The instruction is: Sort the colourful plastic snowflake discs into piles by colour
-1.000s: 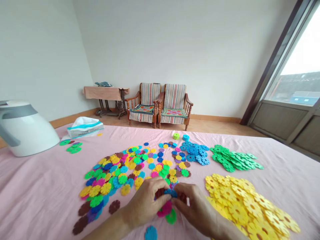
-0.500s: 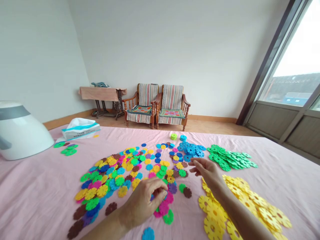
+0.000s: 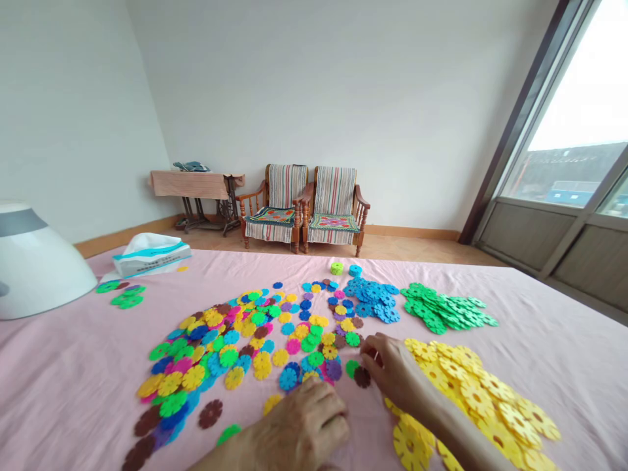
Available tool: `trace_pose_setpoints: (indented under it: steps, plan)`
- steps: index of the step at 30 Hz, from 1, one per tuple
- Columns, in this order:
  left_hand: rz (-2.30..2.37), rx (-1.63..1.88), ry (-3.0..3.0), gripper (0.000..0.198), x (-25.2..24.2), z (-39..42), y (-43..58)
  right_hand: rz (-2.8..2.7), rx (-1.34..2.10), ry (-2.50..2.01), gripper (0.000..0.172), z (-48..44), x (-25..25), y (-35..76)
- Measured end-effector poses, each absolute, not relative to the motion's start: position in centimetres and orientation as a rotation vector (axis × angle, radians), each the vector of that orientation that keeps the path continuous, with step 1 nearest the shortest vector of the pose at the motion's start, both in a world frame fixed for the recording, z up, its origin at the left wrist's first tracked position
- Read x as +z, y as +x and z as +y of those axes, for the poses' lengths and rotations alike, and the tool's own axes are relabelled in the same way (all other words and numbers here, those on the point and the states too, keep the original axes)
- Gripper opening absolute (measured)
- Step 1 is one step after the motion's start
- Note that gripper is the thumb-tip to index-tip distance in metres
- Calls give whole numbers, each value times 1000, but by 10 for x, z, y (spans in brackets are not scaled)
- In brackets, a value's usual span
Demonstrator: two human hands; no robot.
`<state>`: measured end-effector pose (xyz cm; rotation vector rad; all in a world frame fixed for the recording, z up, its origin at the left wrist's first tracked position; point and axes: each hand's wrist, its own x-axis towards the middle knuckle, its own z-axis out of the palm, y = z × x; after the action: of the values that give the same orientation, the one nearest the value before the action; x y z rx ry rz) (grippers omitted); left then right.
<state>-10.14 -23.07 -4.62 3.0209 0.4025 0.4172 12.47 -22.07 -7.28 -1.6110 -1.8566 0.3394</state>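
The left hand (image 3: 301,425) lies curled over the near edge of the mixed pile of plastic flower discs (image 3: 230,353), its fingers together; whether it holds a disc cannot be told. The right hand (image 3: 387,373) sits off the pile's right edge, fingertips bunched just beside a brown disc (image 3: 362,377), and any grip is hidden too. Right of the pile lie a yellow disc heap (image 3: 471,392), a blue disc heap (image 3: 373,301) and a green disc heap (image 3: 446,309). Left of it, a tissue packet (image 3: 150,256) and a white appliance (image 3: 34,268) rest on the pink bedsheet (image 3: 73,392).

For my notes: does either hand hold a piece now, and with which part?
Cannot tell: the left hand is curled, hiding its fingers; the right hand has fingers beside a brown disc, no clear hold.
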Motion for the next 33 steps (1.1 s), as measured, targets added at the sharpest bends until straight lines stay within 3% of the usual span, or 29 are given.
trace_pose_setpoints:
  steps: [5, 8, 14, 18, 22, 26, 33]
  plan:
    - [603, 514, 3096, 8, -55, -225, -100, -1743, 656, -1423, 19, -225, -71, 97]
    - [819, 548, 3103, 2, -57, -212, -106, -1680, 641, -1369, 18, -224, -66, 93]
    - [1174, 734, 3023, 19, -54, -191, -118, -1601, 423, -1496, 19, -212, -73, 115]
    - [1119, 880, 2901, 16, -49, -194, -112, -1551, 393, -1496, 21, -207, -78, 125]
    - [960, 733, 2849, 6, -44, -202, -85, -1431, 454, -1431, 24, -210, -75, 127]
    - [828, 614, 2866, 27, -44, -192, -42, -1355, 454, -1406, 26, -213, -74, 134]
    - [769, 577, 2962, 26, -64, -163, 12, -1404, 362, -1489, 29, -206, -79, 156]
